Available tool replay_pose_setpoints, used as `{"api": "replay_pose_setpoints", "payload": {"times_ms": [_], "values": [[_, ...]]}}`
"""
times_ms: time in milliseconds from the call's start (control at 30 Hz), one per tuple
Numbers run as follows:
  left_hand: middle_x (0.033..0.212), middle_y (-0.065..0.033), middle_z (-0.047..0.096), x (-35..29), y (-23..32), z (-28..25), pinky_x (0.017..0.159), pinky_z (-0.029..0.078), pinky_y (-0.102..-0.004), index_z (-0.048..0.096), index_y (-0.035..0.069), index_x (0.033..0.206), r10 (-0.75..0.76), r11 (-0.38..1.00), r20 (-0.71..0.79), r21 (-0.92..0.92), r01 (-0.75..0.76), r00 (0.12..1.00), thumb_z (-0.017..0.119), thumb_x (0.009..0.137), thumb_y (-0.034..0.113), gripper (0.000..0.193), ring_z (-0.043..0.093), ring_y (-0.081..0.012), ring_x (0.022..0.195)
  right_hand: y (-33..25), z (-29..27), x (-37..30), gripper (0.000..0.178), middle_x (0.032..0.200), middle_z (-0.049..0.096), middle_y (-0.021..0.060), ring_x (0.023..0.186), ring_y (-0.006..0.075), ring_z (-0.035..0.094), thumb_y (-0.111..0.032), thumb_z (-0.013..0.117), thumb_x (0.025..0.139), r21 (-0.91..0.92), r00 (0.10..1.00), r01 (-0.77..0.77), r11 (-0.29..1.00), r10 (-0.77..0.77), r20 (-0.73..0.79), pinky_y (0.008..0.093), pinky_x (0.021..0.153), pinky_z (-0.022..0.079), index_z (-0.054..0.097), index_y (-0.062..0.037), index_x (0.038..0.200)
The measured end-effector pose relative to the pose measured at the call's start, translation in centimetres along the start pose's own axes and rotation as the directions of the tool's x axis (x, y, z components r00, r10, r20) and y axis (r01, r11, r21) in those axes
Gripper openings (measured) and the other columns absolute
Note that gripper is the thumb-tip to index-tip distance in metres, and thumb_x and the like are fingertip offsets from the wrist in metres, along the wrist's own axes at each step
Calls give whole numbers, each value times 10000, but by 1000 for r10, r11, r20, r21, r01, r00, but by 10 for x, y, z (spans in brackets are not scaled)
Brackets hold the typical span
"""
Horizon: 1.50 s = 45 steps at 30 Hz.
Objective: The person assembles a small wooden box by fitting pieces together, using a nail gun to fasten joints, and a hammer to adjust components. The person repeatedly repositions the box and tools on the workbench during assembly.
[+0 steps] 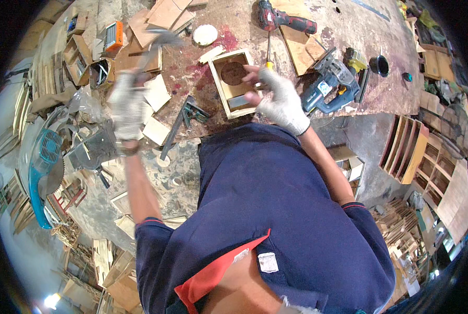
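Observation:
A hammer, smeared by motion, is raised over the left part of the workbench. My left hand, in a white knit glove with bare fingertips, is closed around its handle. In front of me lies a small open wooden box with a round dark hole in its panel and a grey strip near its lower end. My right hand, gloved the same way, reaches over the box's right wall. Its thumb and fingers are spread apart; whether they touch the wall I cannot tell.
Beyond the box lie a screwdriver and a red-black cordless drill. A blue jigsaw sits to the right. Left of the box are a black clamp-like tool and wood offcuts. A teal circular saw stands far left.

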<state>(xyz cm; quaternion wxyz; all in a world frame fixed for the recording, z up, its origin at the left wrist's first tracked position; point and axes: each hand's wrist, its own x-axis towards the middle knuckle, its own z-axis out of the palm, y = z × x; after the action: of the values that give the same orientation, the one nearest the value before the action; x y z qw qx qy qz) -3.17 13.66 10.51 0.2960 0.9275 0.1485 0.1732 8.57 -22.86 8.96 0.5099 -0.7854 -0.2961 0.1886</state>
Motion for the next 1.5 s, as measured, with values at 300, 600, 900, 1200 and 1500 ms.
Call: {"api": "replay_pose_setpoints", "payload": {"times_ms": [300, 600, 900, 1200, 1500], "values": [[1032, -141, 696, -72, 148, 146, 900, 536, -484, 695, 61, 1036, 340, 919, 5, -215, -331, 941, 829, 899, 433, 419, 683, -363, 969, 45, -37, -26, 546, 720, 617, 54, 803, 284, 715, -567, 512, 1131, 921, 827, 55, 387, 499, -259, 464, 829, 587, 655, -68, 963], [927, -97, 637, -96, 113, 197, 806, 510, -440, 676, 113, 974, 357, 861, 521, 139, -490, 775, 790, 846, 266, 229, 650, -318, 863, 58, -149, -67, 509, 565, 352, -51, 486, 94, 320, -517, 573, 1127, 815, 741, 106, 569, 501, -447, 298, 493, 273, 662, -48, 950], [1376, -83, 691, -78, 118, 109, 976, 621, -385, 592, 59, 1453, -547, 297, 246, -837, 460, 800, 600, 1122, 467, 525, 713, -188, 1182, 68, -105, -64, 434, 569, 354, -56, 480, 88, 333, -457, 573, 1138, 919, 773, 55, 391, 565, -287, 290, 485, 290, 668, -60, 990], [1404, -102, 679, -111, 107, 90, 1047, 591, -426, 525, 61, 1535, -122, -548, 399, -790, 274, 909, 515, 1076, 689, 777, 683, -266, 1217, 70, -91, -49, 401, 588, 362, -54, 489, 89, 349, -404, 542, 1155, 885, 835, -23, 465, 495, -238, 284, 478, 303, 663, -49, 1013], [1409, -64, 664, -131, 97, 100, 1050, 574, -384, 535, 76, 1522, -109, -559, 405, -780, 281, 908, 472, 1102, 673, 732, 644, -225, 1244, 65, -92, -47, 389, 599, 388, -44, 505, 96, 381, -383, 539, 1160, 849, 830, -64, 524, 501, -247, 287, 490, 317, 659, -37, 1028]]}}
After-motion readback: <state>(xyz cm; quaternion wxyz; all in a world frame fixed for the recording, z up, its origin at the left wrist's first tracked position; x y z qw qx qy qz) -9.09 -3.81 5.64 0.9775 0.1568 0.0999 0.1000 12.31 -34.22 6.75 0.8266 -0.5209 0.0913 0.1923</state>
